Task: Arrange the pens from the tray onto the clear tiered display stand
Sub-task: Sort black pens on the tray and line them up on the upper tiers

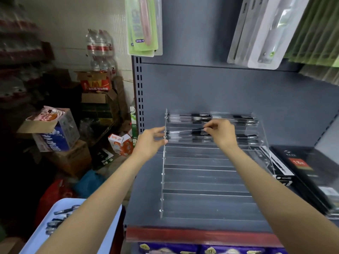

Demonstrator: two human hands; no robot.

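A clear tiered display stand (205, 180) sits on a grey shop shelf. Its top two tiers hold several black pens (244, 119); the lower tiers hold none. My right hand (220, 132) pinches one black pen (189, 131) by its right end, held across the second tier from the top. My left hand (153, 142) reaches to the stand's left side wall, fingers relaxed and touching its edge. A light blue tray (111, 224) at the lower left carries several more pens (64, 211), partly hidden by my left forearm.
Black boxed goods (308, 169) lie right of the stand. Packaged items hang above the shelf (143, 26). The shelf has a red front strip (201, 235). Cardboard boxes (55, 132) and bottled water (100, 46) are piled on the floor at left.
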